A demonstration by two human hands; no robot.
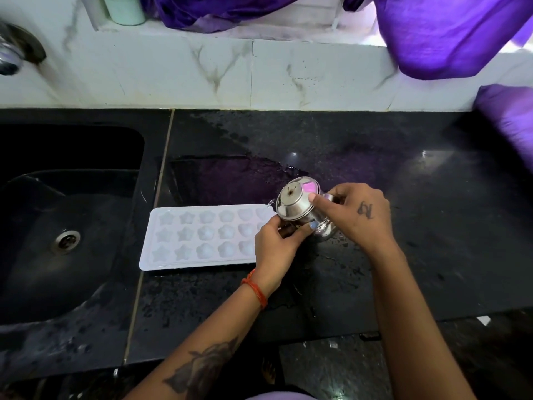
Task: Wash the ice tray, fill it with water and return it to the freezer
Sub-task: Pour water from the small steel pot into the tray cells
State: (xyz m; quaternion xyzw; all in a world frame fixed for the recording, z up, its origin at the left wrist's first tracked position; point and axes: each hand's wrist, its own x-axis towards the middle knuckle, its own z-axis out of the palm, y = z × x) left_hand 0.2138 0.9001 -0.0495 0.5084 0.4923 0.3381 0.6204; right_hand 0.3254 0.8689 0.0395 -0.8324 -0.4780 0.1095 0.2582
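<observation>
Tattooed forearms are reaching up from the bottom edge over the wet black countertop (375, 183). Beyond them, the left hand (277, 243) is gripping the lower side of a small steel pot (300, 212), its thumb curled over the metal, while the right hand (360, 215) is holding the pot's far side, forefinger pressing near the rim. Both hands are tipping the pot on its side with its base facing the camera and its mouth turned toward the ice tray (202, 236), probably to pour water into the tray's cells; whether water is running out cannot be told.

The ice tray is lying flat on the countertop just left of the hands, its right end hidden under the left hand and the pot, its star and flower cells facing up. Farther left, the dark sink (69, 197) is sitting beside the tray. Farthest back, a tap (11, 57) is jutting from the marbled wall, and purple cloth (450, 33) is hanging at the right.
</observation>
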